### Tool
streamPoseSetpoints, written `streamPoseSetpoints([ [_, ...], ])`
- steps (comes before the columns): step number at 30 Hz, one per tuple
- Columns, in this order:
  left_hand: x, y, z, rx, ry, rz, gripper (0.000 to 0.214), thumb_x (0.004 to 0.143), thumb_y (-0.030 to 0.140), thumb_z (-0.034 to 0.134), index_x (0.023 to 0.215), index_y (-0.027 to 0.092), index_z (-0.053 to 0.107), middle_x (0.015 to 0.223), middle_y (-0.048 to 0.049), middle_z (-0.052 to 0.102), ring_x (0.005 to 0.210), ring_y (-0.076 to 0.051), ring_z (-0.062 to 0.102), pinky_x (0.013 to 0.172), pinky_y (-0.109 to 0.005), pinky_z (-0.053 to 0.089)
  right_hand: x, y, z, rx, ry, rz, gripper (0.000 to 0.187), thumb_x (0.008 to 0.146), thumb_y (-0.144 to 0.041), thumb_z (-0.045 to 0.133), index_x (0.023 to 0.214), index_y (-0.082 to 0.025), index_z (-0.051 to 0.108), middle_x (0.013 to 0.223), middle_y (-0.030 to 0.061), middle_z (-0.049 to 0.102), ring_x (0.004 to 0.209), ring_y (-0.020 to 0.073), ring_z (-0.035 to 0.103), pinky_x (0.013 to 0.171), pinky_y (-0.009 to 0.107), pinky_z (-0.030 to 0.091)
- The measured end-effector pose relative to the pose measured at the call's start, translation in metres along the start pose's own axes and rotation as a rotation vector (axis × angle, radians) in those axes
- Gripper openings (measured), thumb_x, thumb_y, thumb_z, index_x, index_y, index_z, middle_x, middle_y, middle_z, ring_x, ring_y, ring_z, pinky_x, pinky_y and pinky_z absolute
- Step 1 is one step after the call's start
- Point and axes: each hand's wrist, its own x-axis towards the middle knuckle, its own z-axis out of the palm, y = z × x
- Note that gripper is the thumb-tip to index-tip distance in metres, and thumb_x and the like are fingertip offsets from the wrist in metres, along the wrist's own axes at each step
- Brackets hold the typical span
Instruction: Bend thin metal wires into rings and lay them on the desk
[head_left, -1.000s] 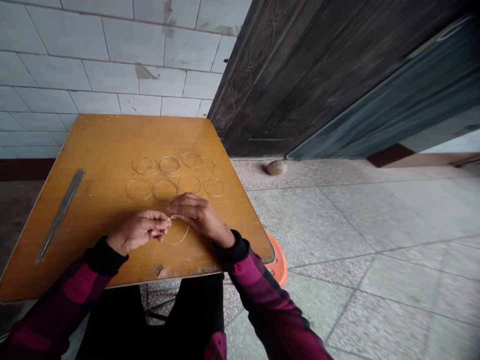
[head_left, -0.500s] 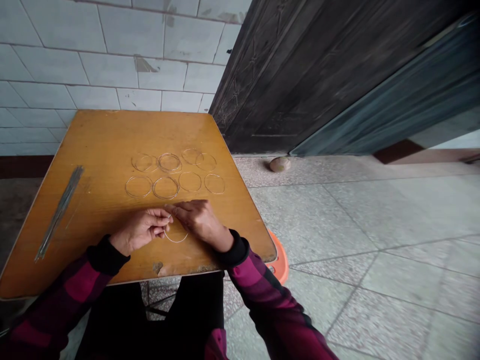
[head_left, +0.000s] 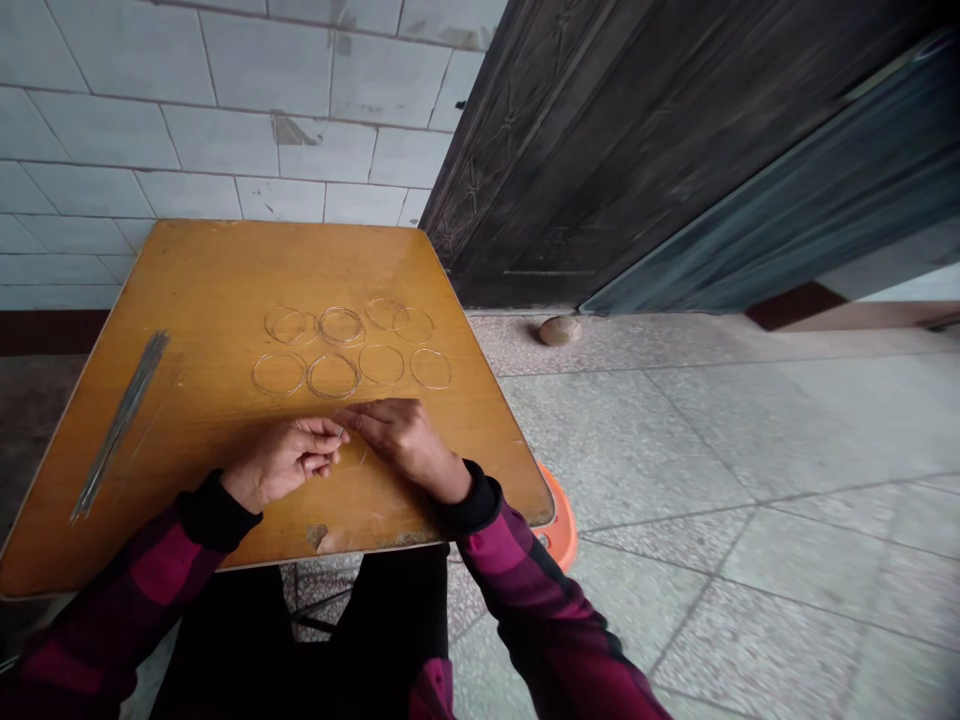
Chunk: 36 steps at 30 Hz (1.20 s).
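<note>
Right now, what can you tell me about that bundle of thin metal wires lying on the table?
The bundle of thin metal wires is a narrow sheaf of straight, grey, metallic-looking lengths laid side by side, too fine to count. It lies flat and diagonally near the left edge of the orange-yellow wooden tabletop, its far end pointing up and to the right. Only the tabletop touches it.
</note>
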Motion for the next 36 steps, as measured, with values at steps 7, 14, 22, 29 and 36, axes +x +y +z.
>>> streamPoseSetpoints([
  [7, 0.002, -0.003, 0.000, -0.199, 0.037, 0.128, 0.014, 0.067, 0.014, 0.080, 0.078, 0.013, 0.070, 0.071, -0.0009, 0.064, 0.054, -0.005, 0.049, 0.055, -0.019, 0.042, 0.006, 0.001, 0.005, 0.242, 0.054, 0.105, 0.043, 0.099, -0.022, 0.044, 0.142, -0.018, 0.044, 0.133, 0.0145, 0.059, 0.124, 0.0219, 0.056, 0.100, 0.042, 0.051],
  [14, 0.003, -0.002, -0.005, -0.159, 0.003, 0.123, 0.017, 0.063, 0.016, 0.083, 0.070, 0.010, 0.069, 0.059, 0.0020, 0.056, 0.049, -0.003, 0.043, 0.049, -0.016, 0.036, 0.007, 0.003, 0.006, 0.376, -0.107, 0.104, 0.090, 0.083, -0.050, 0.068, 0.153, -0.020, 0.021, 0.148, 0.0171, 0.041, 0.138, 0.0274, 0.039, 0.111, 0.046, 0.041],
  [22, -0.001, 0.001, 0.003, -0.152, -0.058, 0.200, 0.023, 0.058, 0.019, 0.085, 0.070, 0.013, 0.067, 0.058, 0.0042, 0.053, 0.048, -0.004, 0.041, 0.050, -0.018, 0.036, 0.011, -0.003, 0.008, 0.404, -0.085, 0.172, 0.079, 0.076, -0.042, 0.077, 0.142, -0.026, 0.038, 0.134, 0.0133, 0.053, 0.126, 0.0301, 0.051, 0.107, 0.041, 0.047],
  [29, -0.002, 0.003, 0.004, -0.083, -0.090, 0.218, 0.025, 0.057, 0.026, 0.086, 0.065, 0.013, 0.065, 0.056, 0.0036, 0.052, 0.049, -0.006, 0.044, 0.053, -0.022, 0.040, 0.012, -0.003, 0.004, 0.446, -0.070, 0.157, 0.067, 0.079, -0.043, 0.074, 0.135, -0.022, 0.044, 0.129, 0.0133, 0.054, 0.121, 0.0287, 0.054, 0.098, 0.038, 0.054],
  [36, -0.001, 0.003, 0.000, -0.115, -0.063, 0.245, 0.024, 0.058, 0.022, 0.087, 0.067, 0.014, 0.067, 0.062, 0.0027, 0.056, 0.053, -0.006, 0.046, 0.055, -0.021, 0.039, 0.008, 0.002, 0.008, 0.524, -0.058, 0.155, 0.080, 0.078, -0.040, 0.076, 0.144, -0.023, 0.033, 0.136, 0.0155, 0.048, 0.124, 0.0289, 0.051, 0.094, 0.040, 0.056],
])
